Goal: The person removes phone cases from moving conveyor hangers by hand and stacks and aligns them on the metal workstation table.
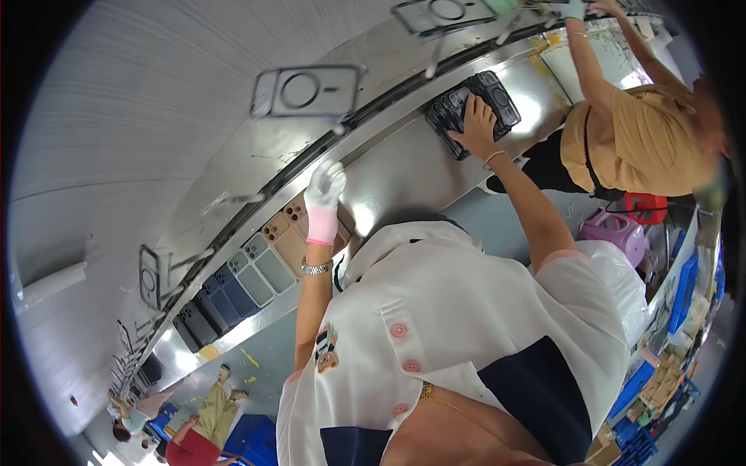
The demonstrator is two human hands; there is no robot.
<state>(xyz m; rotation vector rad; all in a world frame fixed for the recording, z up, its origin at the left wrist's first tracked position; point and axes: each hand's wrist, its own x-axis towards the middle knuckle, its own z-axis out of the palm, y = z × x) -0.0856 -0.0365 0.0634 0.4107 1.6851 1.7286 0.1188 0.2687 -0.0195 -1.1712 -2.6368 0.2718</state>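
Note:
My right hand, bare, rests on a stack of black-framed phone cases on the metal ledge. Its fingers are spread over the cases and the thumb is apart. My left hand, in a white glove with a pink cuff, is raised beside the rail with its fingers curled in; nothing shows in it. Beyond it, a clear phone case with a black frame and ring hangs on a holder above the line. Below my left hand, a row of phone cases in tan, pale grey, blue and black lies along the ledge.
A dark rail curves along the ledge, with holders sticking up from it. More framed cases hang farther along. A co-worker in a tan shirt reaches over the line at right. A purple stool and blue bins stand behind.

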